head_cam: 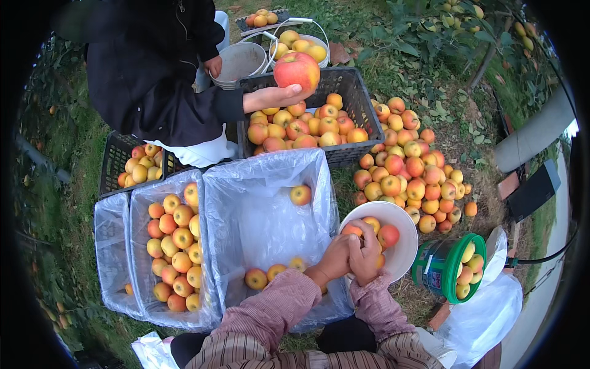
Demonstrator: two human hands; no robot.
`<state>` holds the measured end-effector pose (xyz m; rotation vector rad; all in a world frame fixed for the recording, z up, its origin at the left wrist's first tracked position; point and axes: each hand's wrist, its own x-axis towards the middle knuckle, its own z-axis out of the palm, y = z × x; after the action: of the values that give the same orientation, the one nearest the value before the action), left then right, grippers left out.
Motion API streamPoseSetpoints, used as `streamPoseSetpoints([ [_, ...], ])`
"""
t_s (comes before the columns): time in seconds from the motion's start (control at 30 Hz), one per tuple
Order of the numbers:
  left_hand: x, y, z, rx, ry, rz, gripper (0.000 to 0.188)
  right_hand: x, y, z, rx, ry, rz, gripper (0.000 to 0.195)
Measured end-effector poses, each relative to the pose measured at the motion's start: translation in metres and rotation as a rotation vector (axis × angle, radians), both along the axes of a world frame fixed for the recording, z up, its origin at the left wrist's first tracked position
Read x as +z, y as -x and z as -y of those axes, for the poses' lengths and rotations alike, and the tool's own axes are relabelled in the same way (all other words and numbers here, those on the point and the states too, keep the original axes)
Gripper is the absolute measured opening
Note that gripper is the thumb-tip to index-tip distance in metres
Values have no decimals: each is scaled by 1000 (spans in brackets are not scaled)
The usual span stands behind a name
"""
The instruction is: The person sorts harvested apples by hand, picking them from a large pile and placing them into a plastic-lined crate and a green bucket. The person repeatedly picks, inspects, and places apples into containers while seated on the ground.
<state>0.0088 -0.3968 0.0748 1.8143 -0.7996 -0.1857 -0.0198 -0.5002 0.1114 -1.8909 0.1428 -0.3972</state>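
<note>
My left hand [335, 257] and my right hand [365, 253] are pressed together over the near left rim of a white bucket [406, 249]. The fingers and thumb of my right hand curl around a red-yellow apple [351, 229], which is partly covered. My left hand's fingers are hidden, so its grip cannot be seen. Several apples [388, 235] lie inside the bucket. Left of my hands, a crate lined with clear plastic [272, 221] holds a few apples [300, 195]. Another lined crate [138, 221] beside it holds rows of apples [182, 237].
Opposite, a person's hand [281, 96] holds a large apple [297, 76] above a black plastic crate [364, 108] of apples. A heap of apples [415, 170] lies on the ground. A green-rimmed bucket [445, 267] tilts at right near plastic sheeting [484, 309]. White buckets [242, 60] stand behind.
</note>
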Motion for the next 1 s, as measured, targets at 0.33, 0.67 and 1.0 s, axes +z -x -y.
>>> streamPoseSetpoints([
  [0.33, 12, 40, -101, 431, 27, -223, 35, 7, 22, -20, 286, 390, -24, 59],
  [0.67, 64, 42, -96, 378, 208, -275, 35, -18, 36, -23, 281, 410, -27, 66],
  [1.0, 23, 104, -101, 219, 131, -738, 24, -28, 35, -15, 252, 342, 20, 57],
])
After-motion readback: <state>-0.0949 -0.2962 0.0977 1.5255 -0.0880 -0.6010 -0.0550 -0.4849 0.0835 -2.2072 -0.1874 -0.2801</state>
